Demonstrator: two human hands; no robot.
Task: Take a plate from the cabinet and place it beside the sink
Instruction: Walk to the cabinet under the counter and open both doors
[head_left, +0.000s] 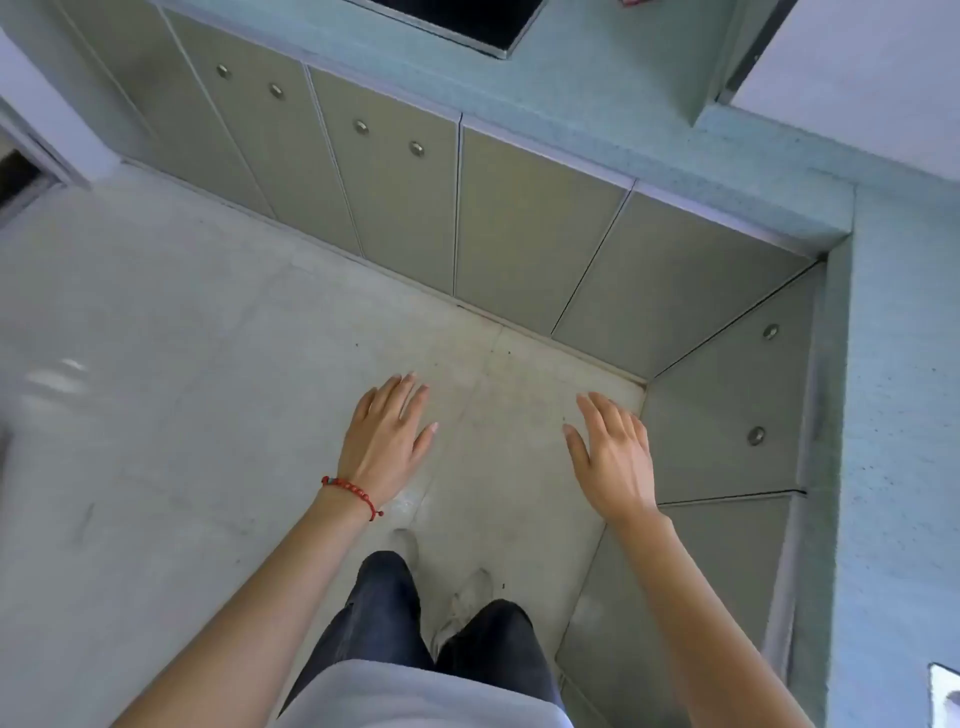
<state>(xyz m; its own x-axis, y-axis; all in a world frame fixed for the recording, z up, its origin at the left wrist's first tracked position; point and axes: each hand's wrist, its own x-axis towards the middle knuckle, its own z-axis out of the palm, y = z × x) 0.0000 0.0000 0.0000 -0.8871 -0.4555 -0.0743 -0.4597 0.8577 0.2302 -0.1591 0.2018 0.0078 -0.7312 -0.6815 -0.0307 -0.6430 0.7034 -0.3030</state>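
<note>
I look down at a kitchen corner. My left hand (387, 434), with a red bead bracelet at the wrist, is held out flat over the floor, fingers apart and holding nothing. My right hand (613, 454) is also flat and empty, a little left of the side cabinet doors (737, 405). The row of lower cabinet doors (395, 192) ahead is closed, with small round metal knobs. No plate is in view. A bright metal edge (943, 693) shows at the bottom right on the counter; I cannot tell if it is the sink.
A speckled blue-green countertop (613, 114) runs along the back and down the right side (904, 415). A dark cooktop (467, 21) is set in it at the top. The pale floor (182, 389) spreads left; my legs and shoes (467, 603) stand below.
</note>
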